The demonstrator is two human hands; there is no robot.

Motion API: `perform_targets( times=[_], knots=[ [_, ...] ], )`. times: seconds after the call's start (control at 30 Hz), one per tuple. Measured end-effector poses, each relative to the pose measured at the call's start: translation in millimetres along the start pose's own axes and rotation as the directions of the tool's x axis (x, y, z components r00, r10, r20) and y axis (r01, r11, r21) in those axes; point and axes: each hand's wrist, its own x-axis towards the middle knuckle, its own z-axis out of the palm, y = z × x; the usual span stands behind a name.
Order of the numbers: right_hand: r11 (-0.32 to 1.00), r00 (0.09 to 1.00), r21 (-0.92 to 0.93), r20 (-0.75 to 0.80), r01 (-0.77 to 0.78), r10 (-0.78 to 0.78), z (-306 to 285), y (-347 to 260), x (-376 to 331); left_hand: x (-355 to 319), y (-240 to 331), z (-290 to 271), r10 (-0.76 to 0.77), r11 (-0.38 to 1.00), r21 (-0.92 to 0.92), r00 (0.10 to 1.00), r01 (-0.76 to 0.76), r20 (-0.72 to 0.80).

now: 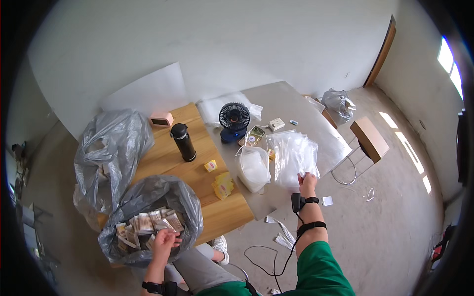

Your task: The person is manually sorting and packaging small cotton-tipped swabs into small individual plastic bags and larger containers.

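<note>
White tub (pixel 257 184): stood on the grey tabletop (pixel 276 98); taken as reference.
Packets (pixel 145 222): piled inside an open grey bag (pixel 190 207), left of the tub and nearer the person (thin sticks are seen bundled in them).
Left hand (pixel 164 241): positioned at the near side of the packets, likewise left of the tub; fingers are loosely bent, and whether a packet is gripped cannot be told.
Clear bags (pixel 292 154): laid in an overlapping stack just right of the tub.
Right hand (pixel 308 183): placed at the near edge of the clear bags, right of the tub; fingers are drawn together, but a pinch cannot be confirmed.
Yellow cards (pixel 223 186): clustered left of the tub.
Black fan (pixel 234 117): stood beyond the tub.
</note>
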Motion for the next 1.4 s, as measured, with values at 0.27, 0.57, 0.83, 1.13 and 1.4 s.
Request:
perform_targets(
  times=[0.27, 0.57, 0.83, 1.13, 1.4],
  knots=[
    [0.977, 0.989, -0.157, -0.006, 0.146, -0.149, -18.4, 19.9, -24.4, -7.9, -43.6, -48.0, 0.374, 0.863, 0.453, 0.884, -0.222, -0.280],
    [0.375, 0.642, -0.559, 0.419, 0.740, -0.642, -15.0, 58.8, -165.3, -23.4, -33.4, -69.8, 0.480, 0.510, 0.860, 0.828, 0.005, -0.290],
    [0.371, 0.165, -0.077, 0.963, 0.925, -0.213, 69.2, 152.1, -348.7, -31.0, -57.1, -89.9, 0.179, 0.348, 0.909, 0.936, 0.228, -0.303],
    [0.216, 0.202, -0.136, 0.924, 0.967, -0.325, 97.5, 212.5, -373.6, -55.7, -53.4, -89.6, 0.166, 0.403, 0.904, 0.960, 0.143, -0.226],
    [0.071, 0.189, -0.176, 0.934, 0.982, -0.303, 101.2, 219.0, -383.5, -80.8, -65.9, -79.1, 0.172, 0.360, 0.932, 0.980, 0.035, -0.103]
  ],
)
